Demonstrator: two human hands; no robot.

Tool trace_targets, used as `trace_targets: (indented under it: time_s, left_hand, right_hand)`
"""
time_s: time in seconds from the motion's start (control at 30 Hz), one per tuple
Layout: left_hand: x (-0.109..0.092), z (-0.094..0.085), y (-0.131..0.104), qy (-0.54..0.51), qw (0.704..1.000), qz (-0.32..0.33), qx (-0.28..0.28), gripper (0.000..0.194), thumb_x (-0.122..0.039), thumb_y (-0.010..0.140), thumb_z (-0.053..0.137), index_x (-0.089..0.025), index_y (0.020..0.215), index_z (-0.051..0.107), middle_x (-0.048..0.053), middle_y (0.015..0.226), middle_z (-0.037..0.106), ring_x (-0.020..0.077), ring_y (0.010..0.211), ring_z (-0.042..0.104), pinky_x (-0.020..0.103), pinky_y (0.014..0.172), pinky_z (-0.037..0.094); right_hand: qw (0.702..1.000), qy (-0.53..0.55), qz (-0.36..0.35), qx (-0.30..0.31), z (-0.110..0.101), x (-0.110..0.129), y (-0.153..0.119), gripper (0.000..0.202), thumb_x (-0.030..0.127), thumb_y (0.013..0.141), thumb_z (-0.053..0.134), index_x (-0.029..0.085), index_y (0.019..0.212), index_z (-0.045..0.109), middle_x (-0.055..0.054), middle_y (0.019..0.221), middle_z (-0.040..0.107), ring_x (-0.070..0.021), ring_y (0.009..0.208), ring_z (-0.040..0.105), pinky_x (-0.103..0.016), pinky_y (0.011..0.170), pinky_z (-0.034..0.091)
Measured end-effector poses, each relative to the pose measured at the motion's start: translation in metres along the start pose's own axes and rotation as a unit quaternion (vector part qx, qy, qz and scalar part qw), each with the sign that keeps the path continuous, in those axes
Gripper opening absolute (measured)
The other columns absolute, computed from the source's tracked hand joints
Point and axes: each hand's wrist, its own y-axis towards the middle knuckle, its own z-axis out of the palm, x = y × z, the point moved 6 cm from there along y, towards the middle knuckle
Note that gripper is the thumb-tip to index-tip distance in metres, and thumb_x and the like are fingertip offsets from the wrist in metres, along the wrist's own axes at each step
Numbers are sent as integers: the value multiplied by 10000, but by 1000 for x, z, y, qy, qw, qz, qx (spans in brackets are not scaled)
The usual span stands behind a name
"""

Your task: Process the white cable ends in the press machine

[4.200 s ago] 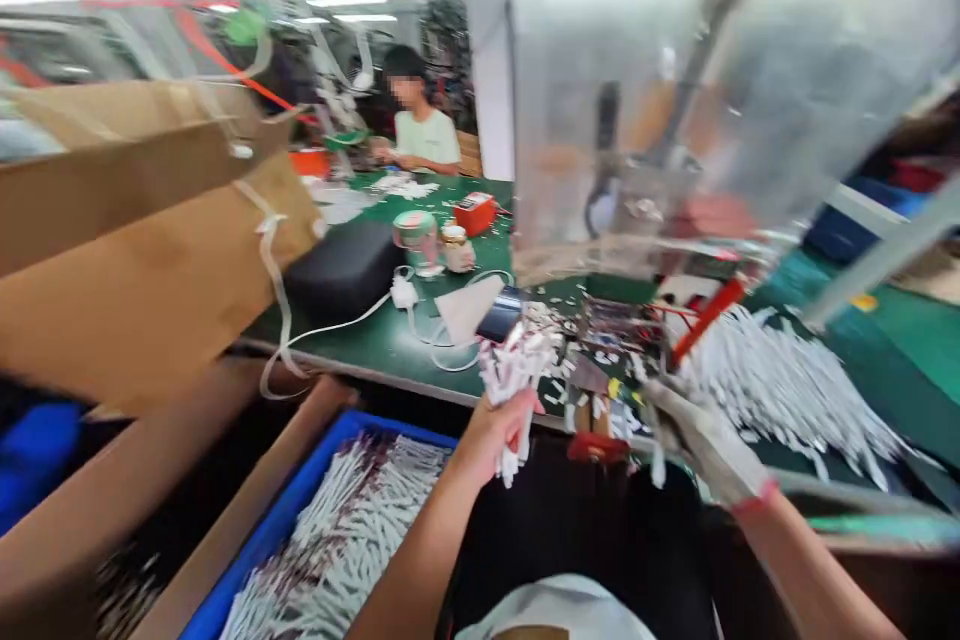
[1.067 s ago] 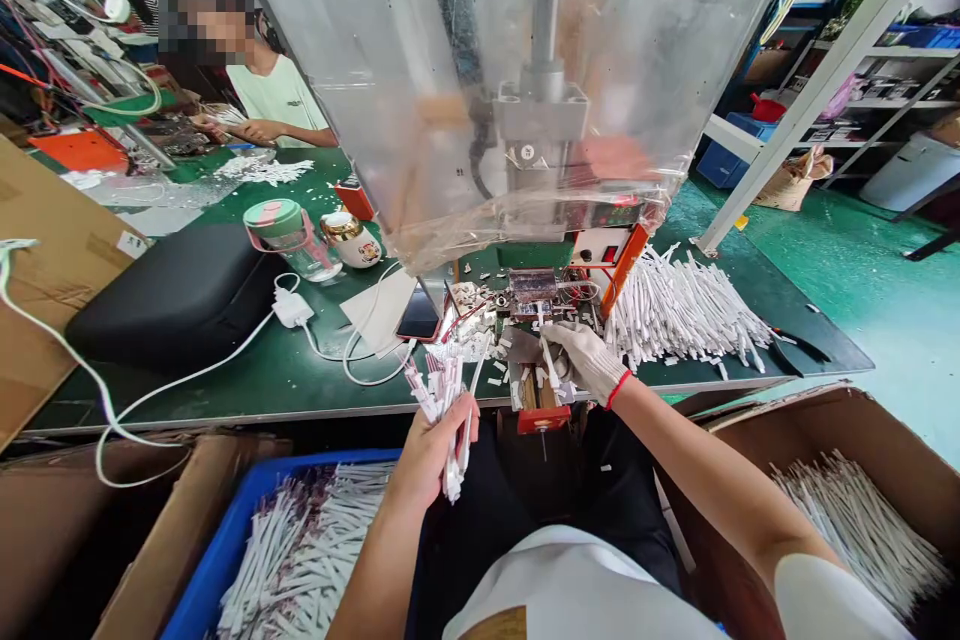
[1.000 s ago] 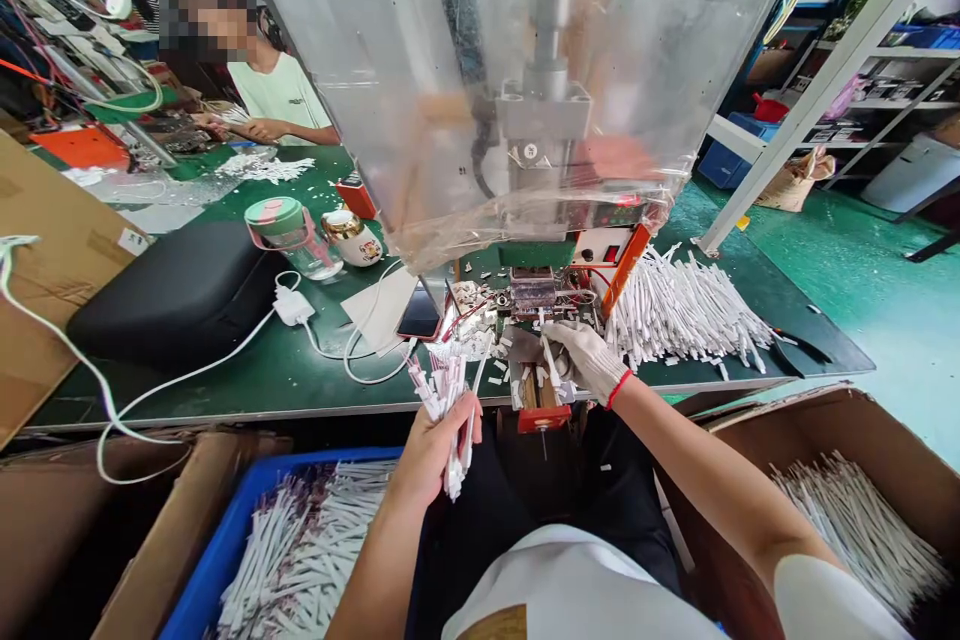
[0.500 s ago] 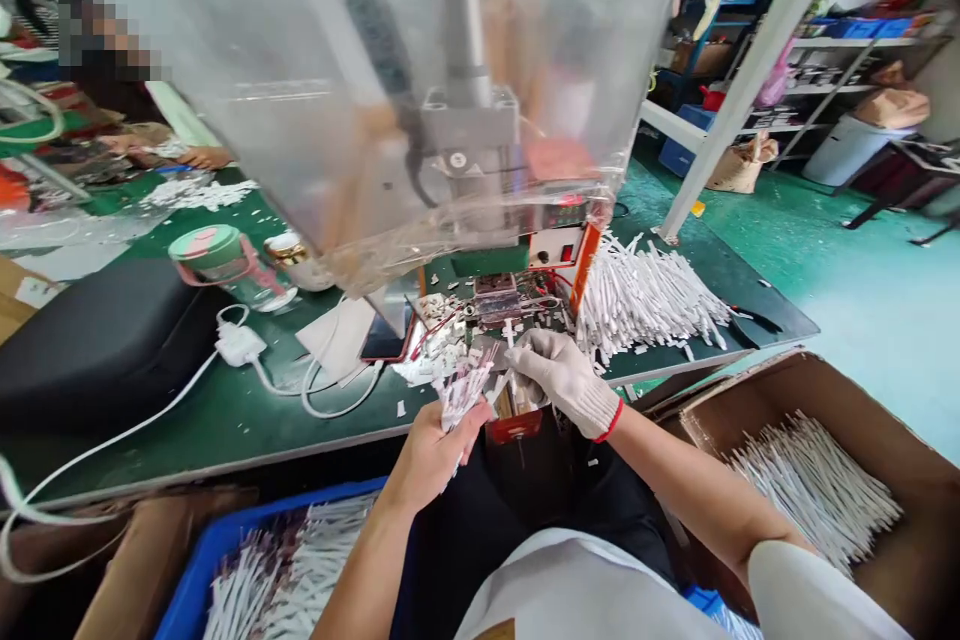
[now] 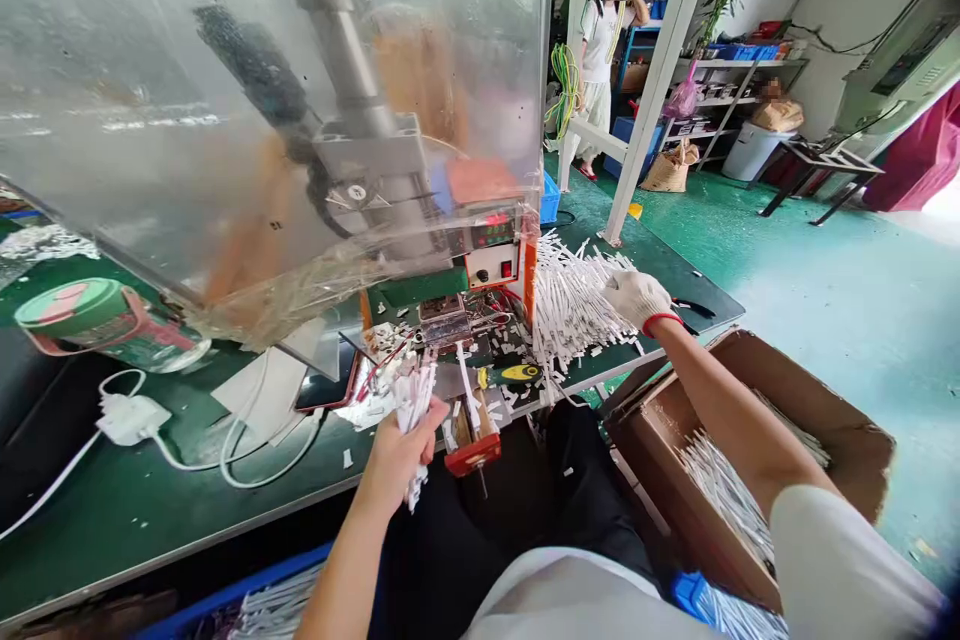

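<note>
My left hand (image 5: 405, 445) is bare and closed around a bunch of thin white strips (image 5: 415, 390), which stick out above and below the fist. My right hand (image 5: 639, 300), in a white knit glove with a red cuff, is at the right edge of a large pile of white strips (image 5: 570, 295) on the bench. Its fingers are curled; whatever they hold is hidden. Between the hands, one white strip (image 5: 466, 375) lies along a small fixture with a red front block (image 5: 472, 455). A yellow-handled tool (image 5: 514, 375) lies beside it.
A machine behind a clear plastic guard (image 5: 225, 120) rises over the bench. Black-handled pliers (image 5: 694, 312) lie beyond the pile. A cardboard box (image 5: 817, 400) of white strips stands at right, a blue bin (image 5: 300, 565) at lower left. Another person (image 5: 600, 45) stands in the background.
My right hand has moved from the fixture rightward to the pile of strips. My left hand still grips its bunch. The view has turned to the right, showing another person.
</note>
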Motion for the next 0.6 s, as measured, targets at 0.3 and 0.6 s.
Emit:
trace_targets:
  time_s: [0.3,0.6]
  left_hand:
    - [-15,32,19,57,998,-5,6,366,-549,801,651,-198,700,669,-66,364,449,151,403,444,271,507,380]
    - [-27,4,-8,-57,997,-12,44,348,-514,775,674,-192,651,631,-98,365,374,103,362,396,232,443,355]
  right_hand:
    - [998,-50,-26,11,6,0,21,369,389,968,630,125,1225,628,-108,1198,641,-218,1024,651,-409,889,561]
    - [996,-41,-58,-50,-13,11,9,348,369,976,622,151,1247,621,-102,1231,634,-223,1051,648,-418,894,566]
